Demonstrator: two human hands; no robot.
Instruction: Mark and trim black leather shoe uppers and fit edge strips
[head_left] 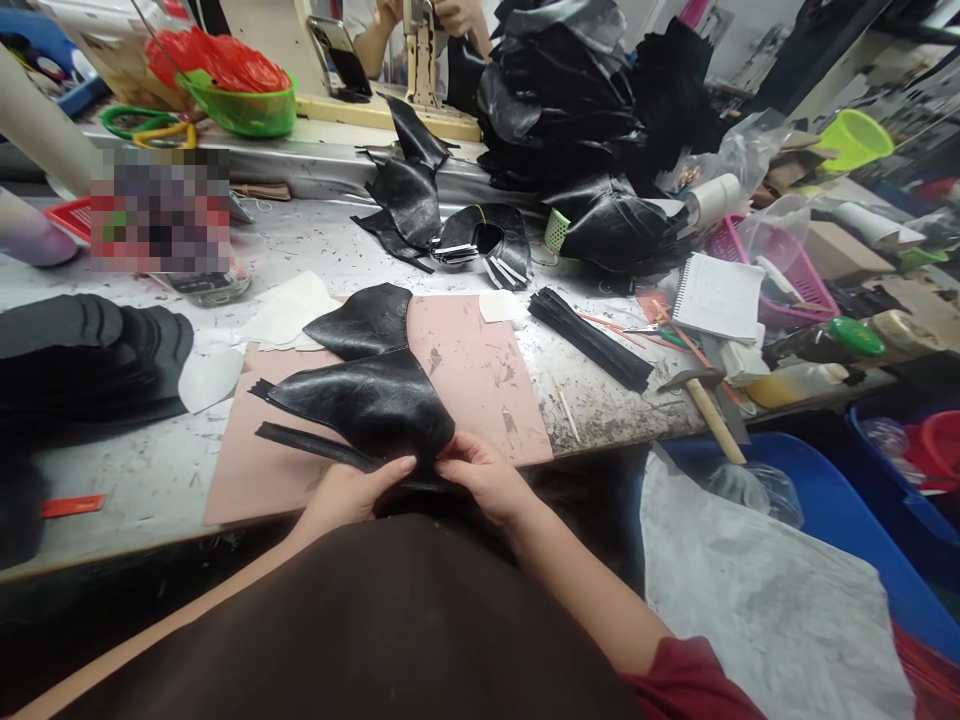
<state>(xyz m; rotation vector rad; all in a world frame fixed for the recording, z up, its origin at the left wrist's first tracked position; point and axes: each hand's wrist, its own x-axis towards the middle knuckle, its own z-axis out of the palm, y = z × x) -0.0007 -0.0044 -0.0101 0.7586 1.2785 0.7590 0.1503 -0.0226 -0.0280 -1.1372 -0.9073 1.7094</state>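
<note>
A shiny black leather piece (360, 400), shaped like a shoe upper, lies over a pink board (487, 390) at the bench's front edge. My left hand (360, 487) pinches its near edge, thumb on top, fingers hidden underneath. Close beside it, my right hand (478, 472) grips the same edge near the piece's right corner. A narrow black strip (311, 443) runs out from under the leather towards the left; whether it is attached, I cannot tell. Just behind lies a second black leather piece (367, 318), partly overlapped by the first.
Stacked black pieces (82, 355) lie left. A bundle of black strips (589, 338), a hammer (709, 410) and a notepad (718, 297) are on the right. More leather uppers (409, 205) lie behind. Across the bench, another person's hands (457, 18) are at a sewing machine (421, 55).
</note>
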